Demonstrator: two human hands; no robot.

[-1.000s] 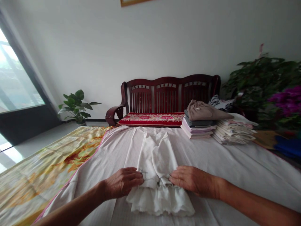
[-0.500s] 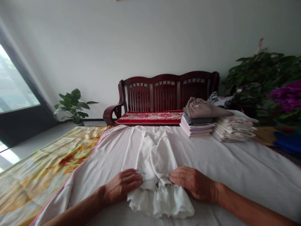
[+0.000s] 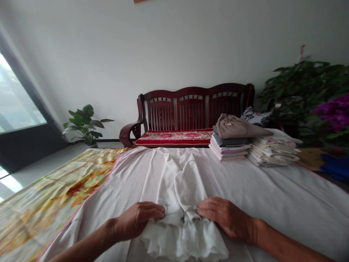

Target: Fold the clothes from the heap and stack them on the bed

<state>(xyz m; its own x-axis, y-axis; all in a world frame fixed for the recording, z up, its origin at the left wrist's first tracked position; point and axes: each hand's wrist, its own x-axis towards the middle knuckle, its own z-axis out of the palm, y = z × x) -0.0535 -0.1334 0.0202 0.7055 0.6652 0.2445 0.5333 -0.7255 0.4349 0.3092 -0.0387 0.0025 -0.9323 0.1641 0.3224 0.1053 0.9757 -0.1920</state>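
A white long-sleeved top (image 3: 189, 189) with a ruffled hem lies on the pale sheet, its sleeves folded inward over its front. Small dark lettering shows near its left side. My left hand (image 3: 139, 218) is closed on the left edge just above the ruffle, with the fingertips on the cloth and the thumb hidden. On the opposite edge, at about the same height, my right hand (image 3: 227, 216) is closed too, its fingers together beside the sleeve cuff. The ruffle (image 3: 185, 240) spreads out between and below both hands.
Folded clothes are piled in a left stack (image 3: 229, 149) and a right stack (image 3: 274, 147), with a brown garment (image 3: 237, 127) on top. A yellow floral cloth (image 3: 68, 191) lies at left. Behind stands a dark wooden bench (image 3: 191, 109) with a red cover; potted plants flank it.
Both hands and the top sit slightly lower in the view. The ruffle has spread wider, mostly at its left corner. My left hand has shifted a little outward.
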